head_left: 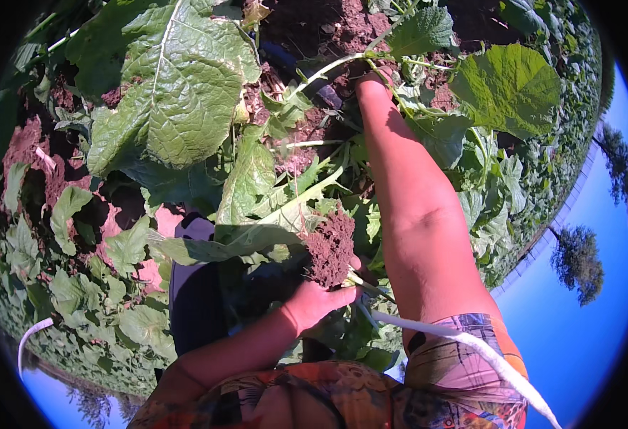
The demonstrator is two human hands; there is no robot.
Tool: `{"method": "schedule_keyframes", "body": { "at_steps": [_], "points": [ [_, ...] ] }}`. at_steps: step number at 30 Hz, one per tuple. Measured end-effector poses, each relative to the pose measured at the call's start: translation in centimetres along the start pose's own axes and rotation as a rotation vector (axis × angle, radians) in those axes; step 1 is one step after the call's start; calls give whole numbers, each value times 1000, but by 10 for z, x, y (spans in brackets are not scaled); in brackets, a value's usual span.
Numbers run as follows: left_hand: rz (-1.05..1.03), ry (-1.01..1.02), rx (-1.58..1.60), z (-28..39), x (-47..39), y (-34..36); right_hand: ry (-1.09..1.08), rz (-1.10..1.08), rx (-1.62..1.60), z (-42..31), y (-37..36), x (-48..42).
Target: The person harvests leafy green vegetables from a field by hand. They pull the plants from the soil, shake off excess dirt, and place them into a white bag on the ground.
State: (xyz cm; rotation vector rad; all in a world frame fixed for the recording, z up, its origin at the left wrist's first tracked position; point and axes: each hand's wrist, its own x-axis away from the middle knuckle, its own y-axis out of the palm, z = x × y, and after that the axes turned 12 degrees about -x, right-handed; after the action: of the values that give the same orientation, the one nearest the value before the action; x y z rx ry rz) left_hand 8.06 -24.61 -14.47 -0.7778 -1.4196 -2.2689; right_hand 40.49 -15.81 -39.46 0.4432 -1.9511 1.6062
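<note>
My left hand [322, 301] is close to my body, its fingers closed around pale green plant stems [365, 285]. A crumbly clump of reddish-brown soil [331, 249] clings at the held plants, just above the hand. My right arm stretches far forward, and my right hand [376, 75] is down at the ground among stems and leaves. Its fingers are mostly hidden, so their grip does not show. A leafy plant stem [327, 68] passes beside that hand. A large, veined green leaf [185, 91] spreads to the left of it.
Bare reddish soil [340, 21] shows between the plants. A dark trouser leg [196, 300] is at the left, below the leaves. White cord [474, 346] hangs across my right sleeve. Dense leafy crops [571, 102] reach toward a fence [539, 236] and trees [579, 263].
</note>
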Motion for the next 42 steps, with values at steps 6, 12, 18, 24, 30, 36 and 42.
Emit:
{"method": "schedule_keyframes", "body": {
  "at_steps": [6, 12, 18, 24, 30, 36, 42],
  "points": [
    [-169, -26, 254, 13, -7, 11, -476, -164, 326, 47, -70, 74],
    [-402, 40, 207, 1, -14, 13, -534, -853, -296, 59, -241, 46],
    [-420, -2, 280, -25, -19, 13, -367, -753, -278, 55, -222, 53],
    [-468, -57, 111, -29, -19, 17, -650, -504, 931, 168, -201, 95],
    [-464, -150, 160, -31, -16, 24, -833, -362, 887, 242, -200, 123],
    [-528, -158, 60, -31, -20, 27, -801, -195, 540, 174, -162, 80],
    [-550, -146, -51, -31, -22, 25, -167, -558, 949, 149, -118, 50]
  ]
}}
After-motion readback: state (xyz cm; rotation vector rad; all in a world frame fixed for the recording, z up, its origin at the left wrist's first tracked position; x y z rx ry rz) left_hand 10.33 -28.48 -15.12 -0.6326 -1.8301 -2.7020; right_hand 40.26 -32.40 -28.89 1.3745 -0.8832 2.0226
